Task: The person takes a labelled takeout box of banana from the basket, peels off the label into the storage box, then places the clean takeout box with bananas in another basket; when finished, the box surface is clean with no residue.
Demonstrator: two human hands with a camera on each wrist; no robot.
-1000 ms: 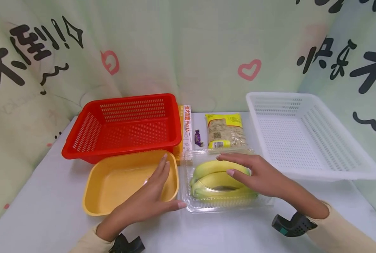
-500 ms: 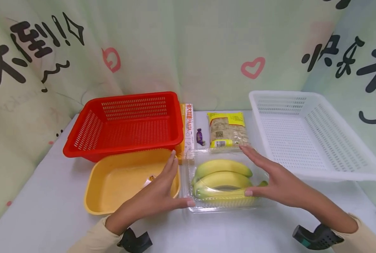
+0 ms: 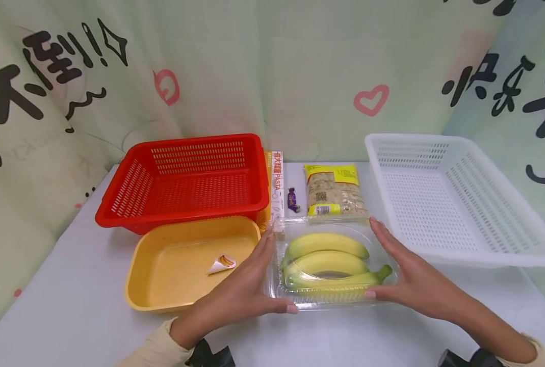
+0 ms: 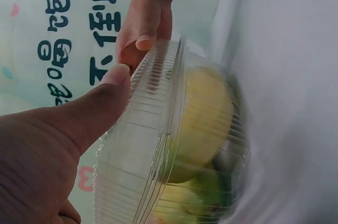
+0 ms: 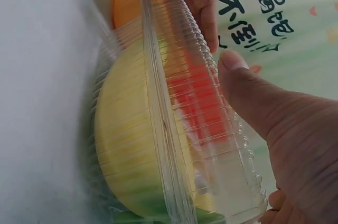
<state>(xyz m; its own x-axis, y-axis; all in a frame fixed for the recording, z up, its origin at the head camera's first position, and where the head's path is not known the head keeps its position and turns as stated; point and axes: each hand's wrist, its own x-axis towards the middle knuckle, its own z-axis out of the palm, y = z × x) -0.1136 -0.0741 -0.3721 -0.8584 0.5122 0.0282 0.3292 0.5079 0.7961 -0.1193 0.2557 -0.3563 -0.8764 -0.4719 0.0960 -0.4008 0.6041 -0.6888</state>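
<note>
Left hand (image 3: 240, 295) and right hand (image 3: 414, 283) flank the clear banana box (image 3: 332, 265), fingers straight, thumbs on its near edge; a squeeze-and-lift step likely follows.

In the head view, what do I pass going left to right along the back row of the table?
red basket → pasta box → purple candy → yellow-labelled packet → white basket
</note>
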